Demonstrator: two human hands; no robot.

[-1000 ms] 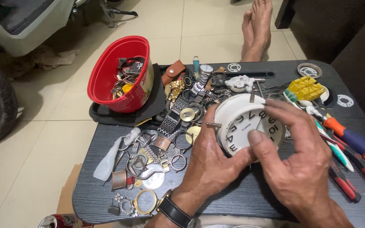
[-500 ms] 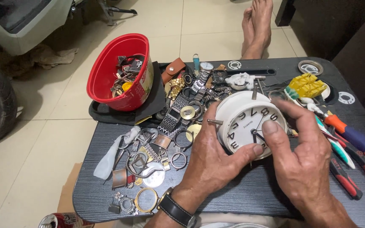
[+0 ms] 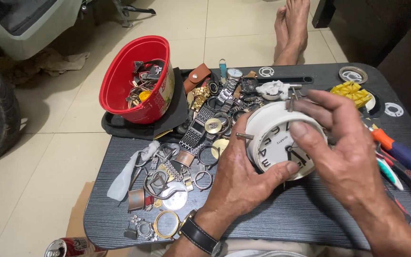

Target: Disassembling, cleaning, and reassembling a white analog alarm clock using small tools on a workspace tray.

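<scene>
Presently, head view: white alarm clock (image 3: 277,138), face up and tilted, at centre of the dark worktop (image 3: 281,214). Left hand (image 3: 239,176) cradles its 9 o'clock side, fingers wrapped under, thumb pressed on the rim. Right hand (image 3: 343,157) covers the dial from 3 o'clock, fingers pressed together on it. Advisable: steady the case, light pressure on the hands. Red bowl (image 3: 136,81) at 10 o'clock; screwdrivers (image 3: 400,157) at 3 o'clock.

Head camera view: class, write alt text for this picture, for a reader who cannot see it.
Two hands hold a white clock over a dark table: the left hand grips its side, the right hand rests fingers on its face. Watch parts lie scattered to the left beside a red bowl; tools lie to the right.
</scene>
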